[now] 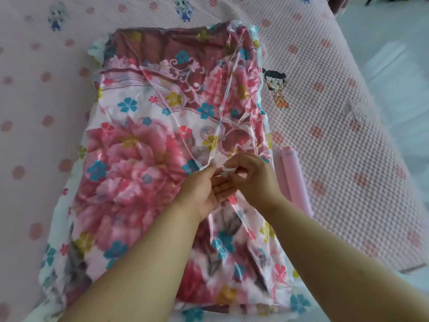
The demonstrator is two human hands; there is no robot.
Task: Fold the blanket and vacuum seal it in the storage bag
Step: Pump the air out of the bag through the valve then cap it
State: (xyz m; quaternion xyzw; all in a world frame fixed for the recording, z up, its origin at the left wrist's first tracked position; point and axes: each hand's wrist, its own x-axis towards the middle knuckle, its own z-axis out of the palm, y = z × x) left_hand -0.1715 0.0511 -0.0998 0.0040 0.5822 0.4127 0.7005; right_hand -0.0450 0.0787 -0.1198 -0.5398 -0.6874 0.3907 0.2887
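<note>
A folded blanket point(130, 159) with big pink flowers lies inside a clear plastic storage bag point(234, 73) printed with small blue, pink and yellow blossoms. The bag rests flat on the bed, its film wrinkled into a raised ridge along the right side. My left hand point(204, 191) pinches that ridge of film near the bag's right middle. My right hand point(253, 175) is just beside it, fingers closed on a small white piece point(228, 170) at the bag's surface, probably the valve cap. The two hands touch each other.
A pink quilted bedspread point(336, 126) with dots and cartoon figures covers the bed. A pink cylindrical pump point(294, 180) lies on it just right of the bag, close to my right wrist. The bed's edge and a pale floor point(399, 66) run along the right.
</note>
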